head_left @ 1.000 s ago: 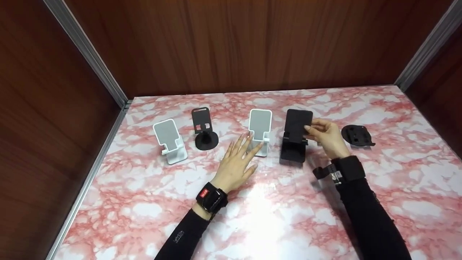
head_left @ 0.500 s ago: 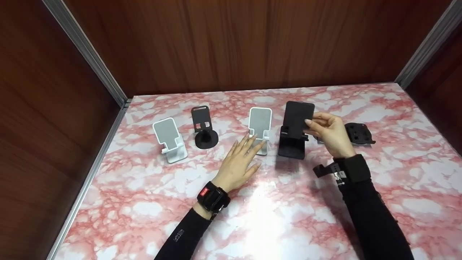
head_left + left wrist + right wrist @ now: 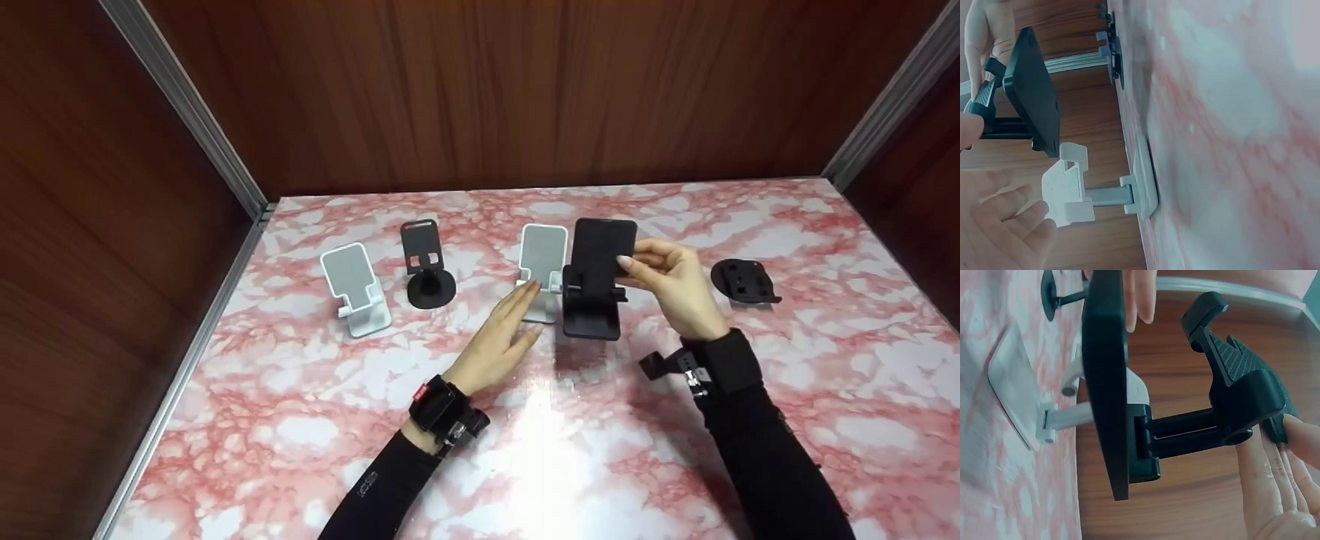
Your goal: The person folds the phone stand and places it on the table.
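Note:
My right hand (image 3: 679,292) pinches the back plate of a black phone stand (image 3: 600,259) by its right edge, thumb in front. The stand is off the table; in the right wrist view its flat base (image 3: 1105,394) hangs in the air. Just left of it, a white phone stand (image 3: 544,247) with a grey pad stands on the table, partly behind my left fingers in the head view. My left hand (image 3: 491,349) has its fingers extended and grips nothing. In the left wrist view that hand (image 3: 1002,225) is close beside the white stand's plate (image 3: 1064,188); touching, I cannot tell.
Further left stand another white phone stand (image 3: 349,277) and a black stand with a round base (image 3: 431,289). On the right lies a folded black stand (image 3: 744,281). Wooden panels (image 3: 525,97) enclose the marbled red-and-white table (image 3: 300,435).
The black stand has been lifted off the table and carried left, close to the white one. My left hand has turned and its fingers have drawn together.

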`<action>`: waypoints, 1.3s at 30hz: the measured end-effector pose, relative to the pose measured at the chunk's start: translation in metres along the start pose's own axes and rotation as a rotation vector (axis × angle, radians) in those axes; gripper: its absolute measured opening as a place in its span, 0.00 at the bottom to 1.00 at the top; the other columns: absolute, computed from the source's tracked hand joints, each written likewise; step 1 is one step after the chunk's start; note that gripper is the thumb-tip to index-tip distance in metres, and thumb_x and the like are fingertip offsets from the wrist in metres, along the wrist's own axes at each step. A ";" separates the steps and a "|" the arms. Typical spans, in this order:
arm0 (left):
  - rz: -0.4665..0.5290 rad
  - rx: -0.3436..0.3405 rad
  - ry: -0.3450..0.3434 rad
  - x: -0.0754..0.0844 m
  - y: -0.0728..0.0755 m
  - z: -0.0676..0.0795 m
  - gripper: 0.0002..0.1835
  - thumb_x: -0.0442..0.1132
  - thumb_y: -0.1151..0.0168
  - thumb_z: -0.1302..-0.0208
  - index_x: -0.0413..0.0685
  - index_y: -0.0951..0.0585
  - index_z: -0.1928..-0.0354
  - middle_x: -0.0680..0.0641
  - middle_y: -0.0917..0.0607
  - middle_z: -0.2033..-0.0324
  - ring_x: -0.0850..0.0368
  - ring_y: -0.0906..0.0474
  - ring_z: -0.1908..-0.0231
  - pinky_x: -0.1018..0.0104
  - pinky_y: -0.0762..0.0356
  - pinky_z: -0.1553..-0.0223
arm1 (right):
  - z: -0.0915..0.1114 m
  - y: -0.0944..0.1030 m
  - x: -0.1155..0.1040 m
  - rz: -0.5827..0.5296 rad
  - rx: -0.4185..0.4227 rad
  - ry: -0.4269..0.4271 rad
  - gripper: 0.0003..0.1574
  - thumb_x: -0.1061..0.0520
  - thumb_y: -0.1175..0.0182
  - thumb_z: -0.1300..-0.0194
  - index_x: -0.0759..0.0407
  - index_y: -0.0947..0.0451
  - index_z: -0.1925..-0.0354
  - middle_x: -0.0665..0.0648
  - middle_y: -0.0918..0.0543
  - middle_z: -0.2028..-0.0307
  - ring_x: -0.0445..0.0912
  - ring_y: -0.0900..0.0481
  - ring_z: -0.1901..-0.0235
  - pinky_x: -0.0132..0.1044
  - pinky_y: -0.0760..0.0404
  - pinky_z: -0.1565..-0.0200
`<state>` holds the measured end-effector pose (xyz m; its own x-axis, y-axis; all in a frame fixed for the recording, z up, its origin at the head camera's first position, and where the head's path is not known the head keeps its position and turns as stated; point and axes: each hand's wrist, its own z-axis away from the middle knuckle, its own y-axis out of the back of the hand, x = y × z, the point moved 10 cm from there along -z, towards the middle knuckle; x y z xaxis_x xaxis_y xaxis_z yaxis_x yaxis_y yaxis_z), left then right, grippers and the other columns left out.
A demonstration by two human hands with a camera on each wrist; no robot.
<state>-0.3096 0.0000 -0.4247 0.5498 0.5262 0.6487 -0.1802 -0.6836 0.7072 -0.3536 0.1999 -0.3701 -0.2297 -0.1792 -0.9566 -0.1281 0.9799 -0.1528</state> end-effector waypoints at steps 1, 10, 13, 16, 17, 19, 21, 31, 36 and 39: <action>0.030 -0.002 0.006 -0.001 0.000 0.000 0.33 0.44 0.54 0.23 0.40 0.47 0.23 0.38 0.45 0.24 0.42 0.50 0.23 0.51 0.53 0.22 | 0.000 -0.001 0.000 0.002 0.004 0.002 0.09 0.73 0.41 0.35 0.63 0.18 0.61 0.52 0.11 0.69 0.41 0.13 0.66 0.38 0.12 0.58; 0.461 -0.035 0.112 -0.010 -0.005 0.000 0.32 0.36 0.52 0.24 0.37 0.48 0.24 0.35 0.39 0.27 0.39 0.35 0.30 0.51 0.34 0.29 | 0.005 -0.014 -0.001 -0.021 0.031 0.019 0.09 0.76 0.43 0.36 0.68 0.19 0.60 0.54 0.11 0.69 0.43 0.13 0.65 0.39 0.12 0.58; 0.583 -0.066 0.130 -0.009 -0.010 -0.001 0.33 0.35 0.52 0.25 0.35 0.51 0.24 0.34 0.41 0.26 0.39 0.37 0.29 0.53 0.35 0.29 | 0.008 -0.018 -0.003 -0.013 0.029 0.021 0.09 0.75 0.43 0.36 0.68 0.19 0.60 0.53 0.11 0.68 0.42 0.13 0.64 0.39 0.12 0.57; 0.690 -0.082 0.152 -0.009 -0.015 -0.002 0.35 0.33 0.52 0.25 0.33 0.53 0.24 0.33 0.45 0.25 0.39 0.41 0.27 0.54 0.38 0.27 | 0.010 -0.024 -0.005 -0.010 0.017 0.037 0.09 0.75 0.42 0.36 0.67 0.19 0.61 0.53 0.11 0.68 0.41 0.13 0.64 0.39 0.12 0.57; 0.733 -0.082 0.165 -0.010 -0.016 -0.002 0.35 0.33 0.52 0.25 0.32 0.54 0.24 0.32 0.46 0.25 0.38 0.43 0.27 0.54 0.38 0.27 | 0.011 -0.026 -0.006 -0.011 0.007 0.046 0.09 0.75 0.42 0.36 0.67 0.19 0.61 0.53 0.12 0.68 0.41 0.13 0.64 0.39 0.12 0.57; 0.847 -0.080 0.211 -0.012 -0.020 -0.001 0.35 0.32 0.52 0.26 0.32 0.54 0.24 0.31 0.46 0.25 0.39 0.42 0.27 0.52 0.36 0.28 | 0.012 -0.030 -0.008 -0.018 -0.014 0.063 0.10 0.75 0.42 0.36 0.66 0.19 0.61 0.53 0.12 0.68 0.41 0.13 0.65 0.38 0.12 0.57; 0.977 -0.071 0.262 -0.014 -0.024 0.000 0.34 0.31 0.53 0.27 0.33 0.53 0.24 0.29 0.42 0.27 0.43 0.34 0.30 0.48 0.35 0.30 | 0.014 -0.034 -0.009 -0.017 -0.033 0.076 0.10 0.75 0.42 0.36 0.66 0.18 0.61 0.52 0.12 0.69 0.40 0.14 0.65 0.37 0.12 0.58; 1.169 -0.011 0.348 -0.018 -0.033 0.001 0.32 0.24 0.51 0.31 0.28 0.45 0.27 0.28 0.23 0.42 0.60 0.16 0.58 0.59 0.16 0.47 | 0.016 -0.041 -0.004 0.051 -0.042 0.037 0.10 0.76 0.43 0.37 0.74 0.20 0.57 0.53 0.11 0.68 0.43 0.13 0.67 0.40 0.12 0.59; 1.190 -0.021 0.388 -0.020 -0.036 0.002 0.31 0.24 0.51 0.32 0.28 0.43 0.29 0.27 0.24 0.40 0.60 0.15 0.60 0.70 0.15 0.56 | 0.014 -0.036 -0.005 0.177 -0.023 0.057 0.09 0.73 0.38 0.38 0.74 0.19 0.57 0.50 0.12 0.69 0.41 0.14 0.67 0.35 0.13 0.59; 1.205 -0.027 0.399 -0.020 -0.037 0.003 0.29 0.25 0.51 0.32 0.28 0.41 0.29 0.29 0.22 0.41 0.60 0.13 0.62 0.79 0.18 0.73 | 0.012 -0.034 -0.007 0.267 -0.014 0.086 0.11 0.69 0.34 0.39 0.72 0.18 0.57 0.48 0.12 0.67 0.40 0.15 0.64 0.32 0.14 0.59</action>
<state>-0.3112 0.0130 -0.4646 -0.2558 -0.3015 0.9185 -0.4121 -0.8255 -0.3857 -0.3365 0.1687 -0.3612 -0.3385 0.0776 -0.9378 -0.0655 0.9922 0.1057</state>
